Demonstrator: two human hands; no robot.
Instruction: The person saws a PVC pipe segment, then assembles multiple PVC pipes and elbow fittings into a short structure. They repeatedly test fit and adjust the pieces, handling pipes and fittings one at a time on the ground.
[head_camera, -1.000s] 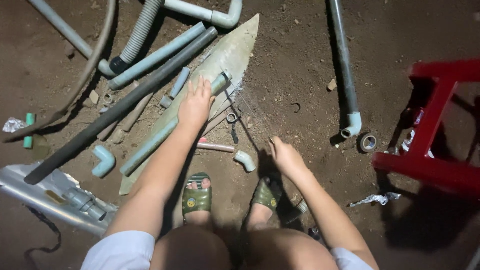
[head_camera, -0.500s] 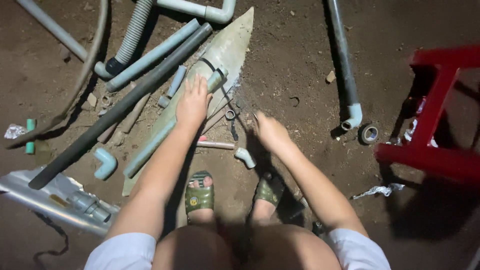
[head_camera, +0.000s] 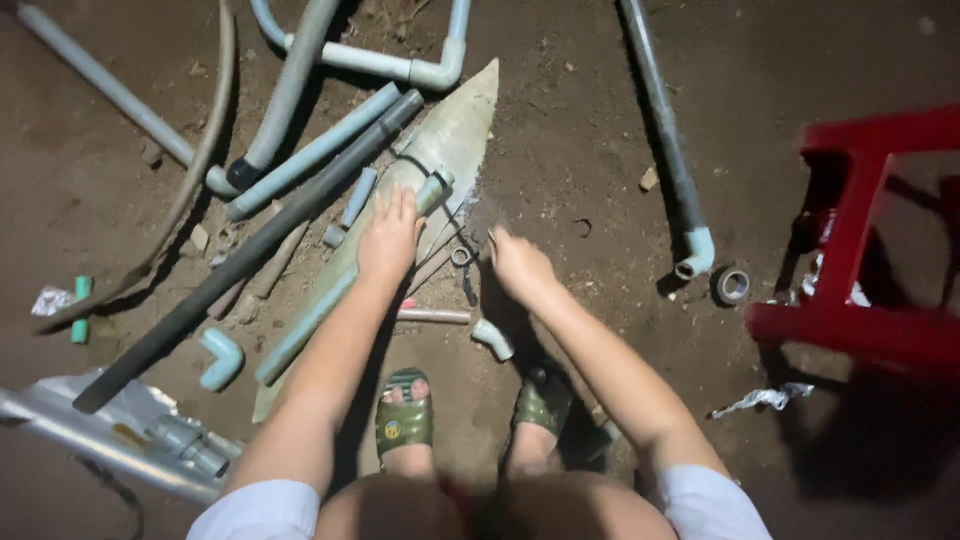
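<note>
1. Left hand flat, palm down, pressing a pale green pipe onto a pointed board – fingers spread, not wrapped round it.
2. Right hand lowered to the dirt floor beside small scissors; fingers curled, whether they grasp anything cannot be told.
3. White elbow fitting lies just below, near the green sandals.
4. Red stool well apart, right.

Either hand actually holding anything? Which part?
Left hand presses the pale green pipe near its fitting end. Right hand reaches toward the scissors; grip cannot be told.
</note>
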